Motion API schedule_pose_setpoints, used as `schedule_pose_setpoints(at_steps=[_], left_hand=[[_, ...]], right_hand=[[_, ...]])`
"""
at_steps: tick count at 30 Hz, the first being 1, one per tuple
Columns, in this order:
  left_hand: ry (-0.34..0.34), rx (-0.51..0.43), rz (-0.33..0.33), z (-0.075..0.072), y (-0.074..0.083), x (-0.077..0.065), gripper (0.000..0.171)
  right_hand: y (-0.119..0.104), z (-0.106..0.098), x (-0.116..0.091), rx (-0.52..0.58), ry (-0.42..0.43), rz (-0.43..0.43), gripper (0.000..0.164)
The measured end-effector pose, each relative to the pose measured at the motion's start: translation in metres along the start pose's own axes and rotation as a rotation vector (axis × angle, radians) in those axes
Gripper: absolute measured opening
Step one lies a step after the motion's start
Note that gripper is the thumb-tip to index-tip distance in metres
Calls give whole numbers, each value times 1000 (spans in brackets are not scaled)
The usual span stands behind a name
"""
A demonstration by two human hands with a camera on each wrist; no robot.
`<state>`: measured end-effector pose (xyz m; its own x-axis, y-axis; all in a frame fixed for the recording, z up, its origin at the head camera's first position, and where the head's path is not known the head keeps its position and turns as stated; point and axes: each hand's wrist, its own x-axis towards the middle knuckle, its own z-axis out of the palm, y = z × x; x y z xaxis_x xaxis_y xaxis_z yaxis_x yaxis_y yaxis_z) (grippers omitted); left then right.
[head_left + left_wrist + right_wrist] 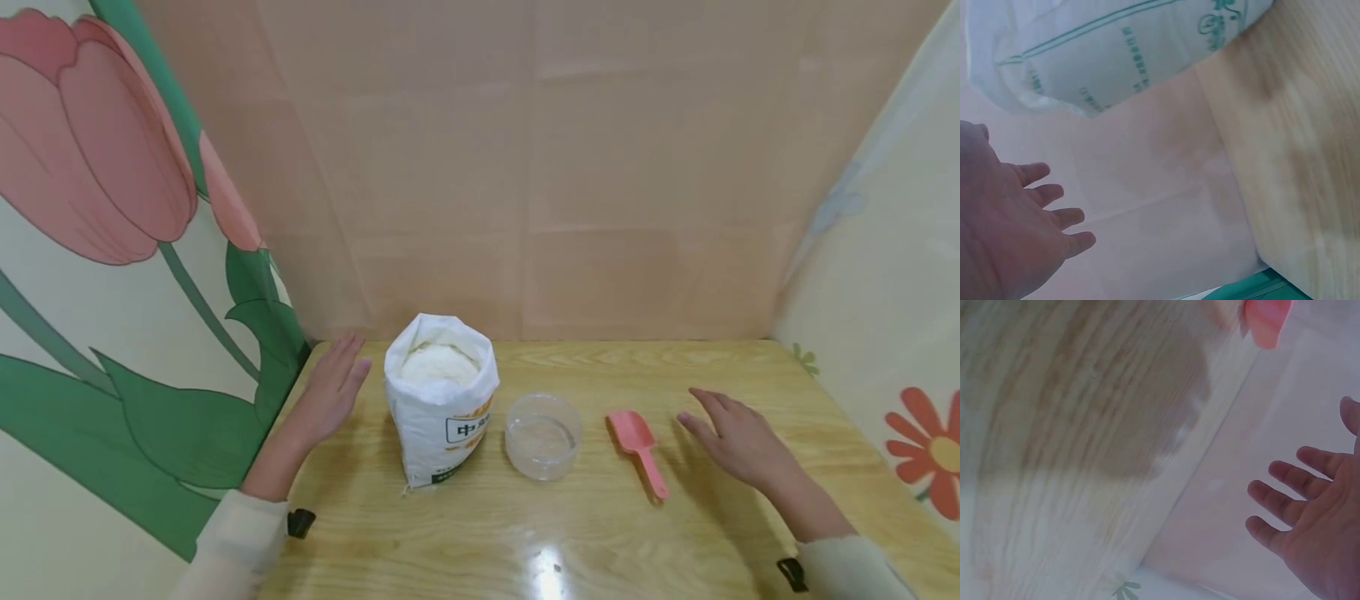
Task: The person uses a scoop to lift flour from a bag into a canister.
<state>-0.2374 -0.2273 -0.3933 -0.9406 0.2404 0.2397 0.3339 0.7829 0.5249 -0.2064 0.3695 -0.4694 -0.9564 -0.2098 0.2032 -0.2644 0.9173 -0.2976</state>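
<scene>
A white sack of white powder [442,417] stands with its top rolled open on the wooden table. Left of it, my left hand [333,394] is held with fingers straight, apart from the sack and touching nothing. In the left wrist view the sack's printed side [1104,56] shows above the spread fingers [1066,217]. A clear round plastic container [543,437] sits right of the sack. Beyond it lies a pink scoop [637,450], handle toward me. My right hand [738,437] hovers right of the scoop, fingers extended and holding nothing; the right wrist view catches part of the scoop [1267,322].
The wooden table [465,550] ends at a tan sheet [525,167] hung behind it. A wall with painted tulips [97,142] borders the left side, and a wall with a red flower [930,450] the right. Light glares off the table's near part.
</scene>
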Motion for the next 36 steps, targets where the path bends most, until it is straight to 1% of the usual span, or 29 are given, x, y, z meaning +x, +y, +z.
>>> schedule_pose_setpoints(at_steps=[6, 11, 16, 24, 29, 36], left_hand=[[1, -7, 17, -5, 7, 1, 65], [3, -5, 39, -6, 12, 3, 63], [-19, -20, 34, -6, 20, 3, 63], [-34, -32, 16, -4, 30, 3, 68], [-34, -47, 33, -1, 36, 5, 68], [-46, -40, 57, 2, 42, 7, 68]], right_hand=[[-3, 0, -7, 46, -64, 50, 66], [-10, 2, -13, 55, -73, 57, 64], [-17, 5, -16, 71, -95, 67, 64], [-27, 6, -19, 77, -100, 71, 63], [-32, 9, -21, 72, -115, 79, 63], [-39, 12, -24, 86, -108, 53, 60]])
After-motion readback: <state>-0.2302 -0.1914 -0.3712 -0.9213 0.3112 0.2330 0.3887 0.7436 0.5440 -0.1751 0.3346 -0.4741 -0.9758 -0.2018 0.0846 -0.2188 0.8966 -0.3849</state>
